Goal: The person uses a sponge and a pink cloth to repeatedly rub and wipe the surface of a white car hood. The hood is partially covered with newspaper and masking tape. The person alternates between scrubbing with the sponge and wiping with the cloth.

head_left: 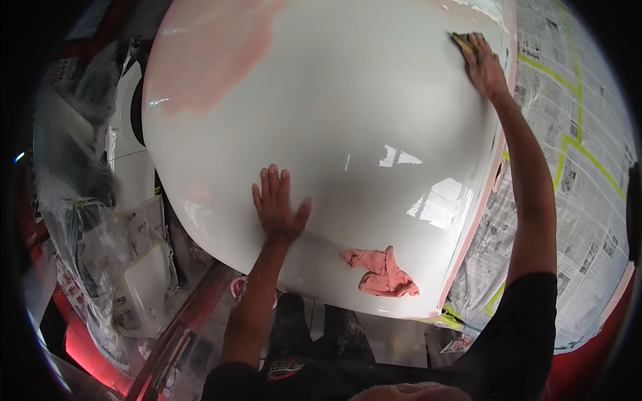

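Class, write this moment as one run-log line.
left hand: flat on panel | right hand: gripping yellow pad, panel's far right | cloth: crumpled on panel | newspaper: right of panel

Printed columns cover the newspaper sheets (588, 217), and a lettered emblem (289, 369) marks the black shirt (511, 327).

Left hand (277, 210) rested palm down, splayed wide; right arm (533, 194) extended forward, nearly straight; right hand (487, 70) was curled.

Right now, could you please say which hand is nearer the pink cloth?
Left. The left hand is ahead and left of the cloth; the right hand is much farther ahead, to its right.
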Action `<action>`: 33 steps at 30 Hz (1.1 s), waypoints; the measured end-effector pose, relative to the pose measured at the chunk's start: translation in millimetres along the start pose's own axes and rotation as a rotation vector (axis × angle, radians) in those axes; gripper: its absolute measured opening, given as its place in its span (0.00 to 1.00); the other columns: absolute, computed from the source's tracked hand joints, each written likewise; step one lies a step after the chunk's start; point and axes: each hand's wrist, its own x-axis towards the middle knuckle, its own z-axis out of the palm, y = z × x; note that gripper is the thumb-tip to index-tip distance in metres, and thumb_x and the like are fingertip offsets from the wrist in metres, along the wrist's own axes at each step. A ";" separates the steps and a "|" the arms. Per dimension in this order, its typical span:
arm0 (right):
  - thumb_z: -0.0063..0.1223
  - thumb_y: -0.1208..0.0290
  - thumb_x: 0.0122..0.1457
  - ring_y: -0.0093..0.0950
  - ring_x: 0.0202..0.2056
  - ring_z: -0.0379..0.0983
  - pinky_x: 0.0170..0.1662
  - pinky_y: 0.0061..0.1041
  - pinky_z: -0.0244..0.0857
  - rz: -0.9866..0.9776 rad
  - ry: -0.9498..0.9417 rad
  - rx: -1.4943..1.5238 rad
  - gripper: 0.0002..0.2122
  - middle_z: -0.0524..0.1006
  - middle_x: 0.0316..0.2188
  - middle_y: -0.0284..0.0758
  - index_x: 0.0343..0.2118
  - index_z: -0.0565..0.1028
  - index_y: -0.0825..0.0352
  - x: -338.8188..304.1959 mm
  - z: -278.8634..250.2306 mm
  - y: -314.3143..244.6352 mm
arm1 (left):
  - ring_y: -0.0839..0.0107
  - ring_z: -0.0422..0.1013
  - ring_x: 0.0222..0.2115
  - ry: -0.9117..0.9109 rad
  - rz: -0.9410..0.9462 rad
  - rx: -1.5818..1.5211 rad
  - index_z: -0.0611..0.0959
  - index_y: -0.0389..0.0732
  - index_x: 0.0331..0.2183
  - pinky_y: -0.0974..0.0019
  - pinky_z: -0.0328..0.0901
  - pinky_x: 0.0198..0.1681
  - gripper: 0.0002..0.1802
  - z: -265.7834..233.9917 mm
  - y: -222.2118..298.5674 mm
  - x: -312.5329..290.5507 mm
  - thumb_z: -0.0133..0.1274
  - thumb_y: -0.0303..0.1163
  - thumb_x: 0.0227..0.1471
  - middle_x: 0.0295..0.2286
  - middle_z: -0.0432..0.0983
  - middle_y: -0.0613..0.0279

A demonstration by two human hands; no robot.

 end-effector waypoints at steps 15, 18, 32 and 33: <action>0.37 0.52 0.72 0.48 0.67 0.59 0.68 0.45 0.51 0.031 0.112 -0.020 0.28 0.64 0.67 0.48 0.65 0.66 0.70 93.2 29.9 -163.4 | 0.45 0.49 0.70 -0.014 0.021 0.016 0.64 0.41 0.67 0.32 0.41 0.68 0.45 2.7 0.7 1.5 0.42 0.65 0.62 0.68 0.55 0.46; 0.42 0.58 0.70 0.47 0.67 0.58 0.68 0.46 0.51 -0.089 0.113 0.130 0.26 0.63 0.67 0.47 0.65 0.64 0.70 54.6 9.7 -204.6 | 0.45 0.49 0.69 0.003 0.019 0.031 0.64 0.41 0.67 0.32 0.42 0.67 0.45 -0.6 -6.7 -1.8 0.41 0.65 0.62 0.68 0.55 0.46; 0.43 0.65 0.67 0.46 0.69 0.57 0.70 0.47 0.51 -0.037 0.087 0.129 0.28 0.61 0.69 0.47 0.69 0.60 0.67 -134.8 -26.6 -112.1 | 0.46 0.51 0.69 0.034 0.029 0.030 0.64 0.41 0.67 0.32 0.42 0.67 0.44 -2.4 -8.0 -5.5 0.41 0.64 0.63 0.68 0.56 0.45; 0.44 0.64 0.68 0.46 0.68 0.59 0.69 0.44 0.53 -0.052 0.152 -0.062 0.27 0.62 0.68 0.46 0.68 0.61 0.68 -103.1 -7.4 -72.7 | 0.46 0.51 0.69 0.030 0.044 0.001 0.65 0.41 0.66 0.32 0.42 0.67 0.44 2.3 -1.0 -1.9 0.41 0.63 0.63 0.67 0.56 0.45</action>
